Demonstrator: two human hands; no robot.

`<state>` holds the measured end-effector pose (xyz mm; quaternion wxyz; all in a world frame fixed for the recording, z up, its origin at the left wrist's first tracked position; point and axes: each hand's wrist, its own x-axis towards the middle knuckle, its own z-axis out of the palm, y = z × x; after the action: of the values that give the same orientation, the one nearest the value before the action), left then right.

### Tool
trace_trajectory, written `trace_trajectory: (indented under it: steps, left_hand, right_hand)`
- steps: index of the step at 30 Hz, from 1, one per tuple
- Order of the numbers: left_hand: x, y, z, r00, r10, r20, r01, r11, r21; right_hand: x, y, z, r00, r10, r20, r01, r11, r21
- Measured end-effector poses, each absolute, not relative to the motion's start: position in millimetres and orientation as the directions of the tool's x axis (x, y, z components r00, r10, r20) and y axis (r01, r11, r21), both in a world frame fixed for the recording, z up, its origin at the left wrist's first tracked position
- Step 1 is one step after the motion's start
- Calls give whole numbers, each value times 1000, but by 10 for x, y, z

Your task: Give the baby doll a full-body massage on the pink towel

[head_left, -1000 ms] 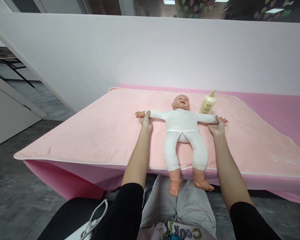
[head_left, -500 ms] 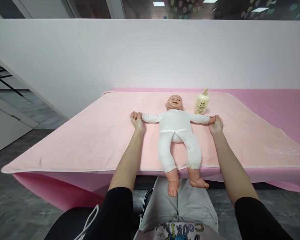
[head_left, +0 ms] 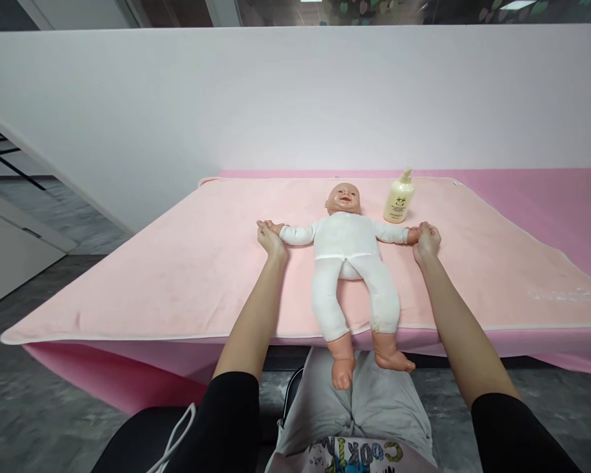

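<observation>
A baby doll point(head_left: 347, 240) in a white cloth suit lies face up on a pink blanket point(head_left: 177, 282), its arms stretched out sideways and its bare feet hanging past the table's front edge. My left hand point(head_left: 270, 240) is closed around the doll's hand on the left side. On the right side, my right hand point(head_left: 427, 242) grips the doll's other hand between thumb and fingers. Just beyond the doll's arm, near its head, a pale yellow pump bottle point(head_left: 398, 197) stands upright on the blanket, touched by neither hand.
Pink sheeting point(head_left: 546, 203) covers the table under the blanket and hangs down at the front left. A white partition wall point(head_left: 295, 98) rises behind the table. My lap point(head_left: 354, 407) is close below the front edge, under the doll's feet.
The view has tilted slightly downward. Both hands keep hold of the doll's hands; the left one has turned a little, with more of the doll's hand showing. The doll's arms stay spread.
</observation>
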<state>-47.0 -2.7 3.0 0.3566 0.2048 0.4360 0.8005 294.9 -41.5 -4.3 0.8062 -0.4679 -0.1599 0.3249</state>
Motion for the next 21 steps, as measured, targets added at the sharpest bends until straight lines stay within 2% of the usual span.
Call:
trace_trajectory:
  steps: [10, 13, 16, 18, 21]
  left_hand:
    - [-492, 38, 5, -653, 754, -68, -521, -382, 763]
    - [-506, 37, -21, -651, 759, -28, -461, -365, 809]
    - [-517, 31, -44, -658, 753, 11, -399, -361, 843]
    - [-518, 24, -42, -661, 750, 18, -390, -363, 846]
    - [-506, 11, -14, -653, 757, -8, -419, -353, 836]
  right_hand:
    - [3042, -367, -122, 702, 710, -55, -311, 237, -920]
    - [3048, -423, -113, 750, 658, 75, -44, 163, -986]
    - [3054, -519, -87, 768, 611, 192, 285, -58, -957]
    - [3060, -569, -76, 766, 604, 223, 387, -155, -909]
    - [3070, -591, -82, 755, 603, 255, 418, -145, -897]
